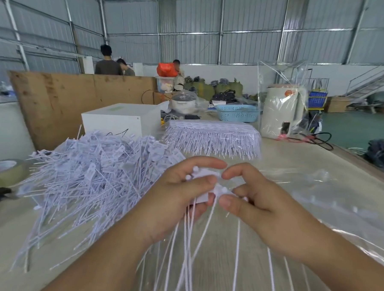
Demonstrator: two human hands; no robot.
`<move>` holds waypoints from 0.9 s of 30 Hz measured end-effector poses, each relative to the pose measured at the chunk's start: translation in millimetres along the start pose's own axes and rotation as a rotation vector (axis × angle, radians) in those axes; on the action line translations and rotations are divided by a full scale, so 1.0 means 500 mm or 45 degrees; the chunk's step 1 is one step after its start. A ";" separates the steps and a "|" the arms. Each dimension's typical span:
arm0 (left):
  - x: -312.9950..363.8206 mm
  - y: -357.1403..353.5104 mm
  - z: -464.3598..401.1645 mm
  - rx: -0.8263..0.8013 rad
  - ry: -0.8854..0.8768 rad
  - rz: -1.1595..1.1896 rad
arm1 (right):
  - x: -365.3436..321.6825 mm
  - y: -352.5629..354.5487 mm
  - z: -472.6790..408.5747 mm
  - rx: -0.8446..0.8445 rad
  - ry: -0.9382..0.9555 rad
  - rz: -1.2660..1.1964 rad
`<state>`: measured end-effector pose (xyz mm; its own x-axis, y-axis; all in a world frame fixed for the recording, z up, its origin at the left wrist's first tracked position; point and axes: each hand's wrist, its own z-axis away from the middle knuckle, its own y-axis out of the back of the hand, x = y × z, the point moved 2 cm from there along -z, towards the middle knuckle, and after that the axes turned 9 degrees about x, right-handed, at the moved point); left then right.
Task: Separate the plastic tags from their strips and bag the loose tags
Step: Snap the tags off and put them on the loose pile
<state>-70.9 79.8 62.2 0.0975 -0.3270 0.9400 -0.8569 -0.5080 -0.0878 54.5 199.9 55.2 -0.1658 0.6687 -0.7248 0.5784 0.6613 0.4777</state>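
Both hands meet over the table (297,164) and grip one strip of tags (209,186) between them. The left hand (179,196) curls round the white heads of the strip, thumb pressed on top and fingers wrapped beneath. The right hand (257,202) pinches the strip's end just beside the left thumb, its thumb and forefinger bent toward each other with the tag head caught between them. The two hands nearly touch at the fingertips. From under the hands the thin white tails of the strip hang down toward the person, spread like loose threads.

Left of the left hand, close against its wrist, lies a big pile of loose tags (91,173), heaped in every direction. Beyond both hands, farther across the table, sits a neat stack of unseparated strips (211,139) with fringes hanging over its edge. A clear plastic bag (317,196) lies flat under and to the right of the right hand. Past the loose pile stands a white box (121,119), and far left of the left hand rest a roll of tape (4,171) and a dark tool, too cut off to name
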 end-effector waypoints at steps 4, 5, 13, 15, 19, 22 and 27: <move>0.004 -0.004 0.015 -0.173 0.029 -0.215 | -0.005 0.002 -0.002 0.012 0.027 -0.007; 0.002 -0.009 0.018 -0.211 0.013 -0.266 | -0.005 -0.003 -0.001 -0.027 0.034 -0.002; 0.006 0.009 0.011 0.029 -0.057 -0.319 | -0.003 0.017 0.007 -0.163 -0.137 0.081; 0.004 0.000 0.007 0.198 -0.097 -0.272 | -0.010 0.010 0.001 -0.031 -0.122 0.149; 0.004 0.004 -0.004 0.538 -0.120 -0.163 | -0.014 0.030 -0.017 0.602 -0.105 0.107; 0.010 0.013 0.002 0.429 -0.119 -0.205 | -0.021 0.042 -0.011 0.406 -0.094 -0.036; 0.005 -0.004 0.010 0.031 0.008 -0.248 | -0.006 0.002 0.008 -0.127 -0.153 -0.065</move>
<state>-66.2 76.0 63.0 0.2568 -0.2155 0.9422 -0.8095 -0.5805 0.0879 58.8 197.1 56.0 -0.0927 0.5921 -0.8005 0.4888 0.7275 0.4815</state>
